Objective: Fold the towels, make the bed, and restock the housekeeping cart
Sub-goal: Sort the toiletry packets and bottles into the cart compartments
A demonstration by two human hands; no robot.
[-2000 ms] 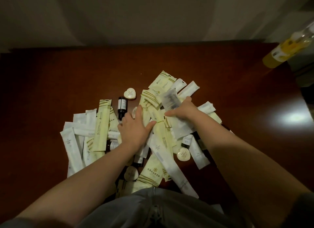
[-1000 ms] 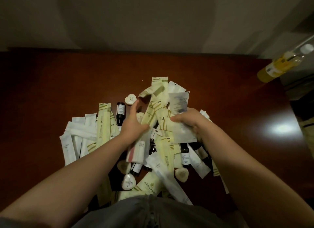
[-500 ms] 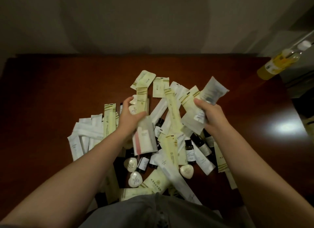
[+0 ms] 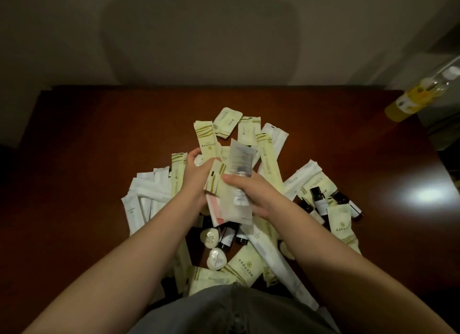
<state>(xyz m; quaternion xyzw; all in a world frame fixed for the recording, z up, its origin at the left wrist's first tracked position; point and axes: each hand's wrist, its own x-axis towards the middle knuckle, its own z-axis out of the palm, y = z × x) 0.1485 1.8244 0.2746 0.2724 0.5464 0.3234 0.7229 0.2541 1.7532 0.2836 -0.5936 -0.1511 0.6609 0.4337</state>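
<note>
While both hands work above its middle, the heap of guest-supply packets (image 4: 251,266) lies spread over the near half of a dark red-brown table (image 4: 99,134).

Left hand (image 4: 195,178): fingers curled round a bunch of pale green sachets (image 4: 206,141), one standing up past the fingertips toward the far side.

Right hand (image 4: 256,197): thumb and fingers pinch a clear packet (image 4: 240,159), held upright, its print too blurred to read.

Below the two hands, pressed between them, hang a frosted pouch (image 4: 236,210) and a pink-edged packet (image 4: 213,209). Cannot tell which hand carries these. The hands are close together, touching or nearly so.

Around them:
- Long white wrappers (image 4: 146,197) lie side by side at the left of the heap.
- More green sachets fan out on the far side and run down the near side.
- Small dark bottles (image 4: 319,201) with white labels lie at the right. A few more lie just on the near side of the hands.
- Two small white soaps (image 4: 216,258), one round and one heart-shaped, sit beside those nearer bottles.

Further out:
- A yellow bottle (image 4: 410,97) shows at the far right corner. Cannot tell whether it stands on the table or past its edge.
- A bright glare patch marks the tabletop at right.
- A plain wall stands behind the table.
- Grey clothing (image 4: 236,308) fills the near edge of the view, between the forearms.
</note>
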